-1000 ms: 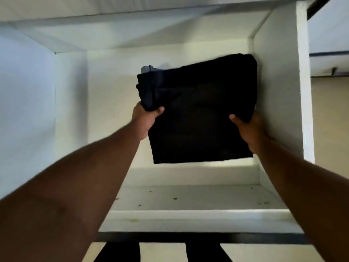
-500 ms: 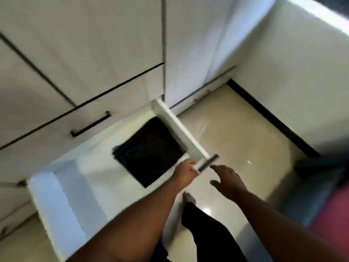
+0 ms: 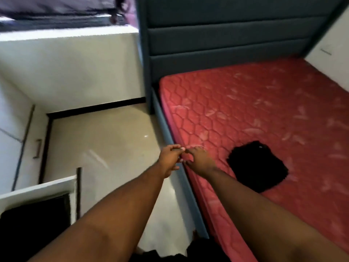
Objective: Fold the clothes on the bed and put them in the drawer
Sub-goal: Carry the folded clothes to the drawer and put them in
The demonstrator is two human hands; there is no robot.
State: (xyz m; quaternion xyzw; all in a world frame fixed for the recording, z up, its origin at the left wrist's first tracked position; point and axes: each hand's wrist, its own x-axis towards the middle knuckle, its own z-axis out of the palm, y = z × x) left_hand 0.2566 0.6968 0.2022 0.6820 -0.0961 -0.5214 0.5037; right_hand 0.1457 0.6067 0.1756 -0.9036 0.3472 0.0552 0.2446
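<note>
One crumpled black cloth garment (image 3: 257, 166) lies on the red quilted mattress (image 3: 255, 103); beside its edge, left hand (image 3: 169, 159) and right hand (image 3: 200, 160) hover loosely spread, empty.

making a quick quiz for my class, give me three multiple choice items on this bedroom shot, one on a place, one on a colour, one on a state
1. Where does the black garment lie?
A. on the floor
B. on the red mattress
C. over the headboard

2. What colour is the headboard?
A. dark blue-grey
B. white
C. yellow

3. What do the left hand and right hand hold?
A. a hanger
B. the black garment
C. nothing

Answers:
1. B, the garment rests on the mattress, beyond the hands.
2. A, its padded panels look dark blue-grey.
3. C, both hands are bare over the bed's edge, fingers loose, apart from the garment.
</note>
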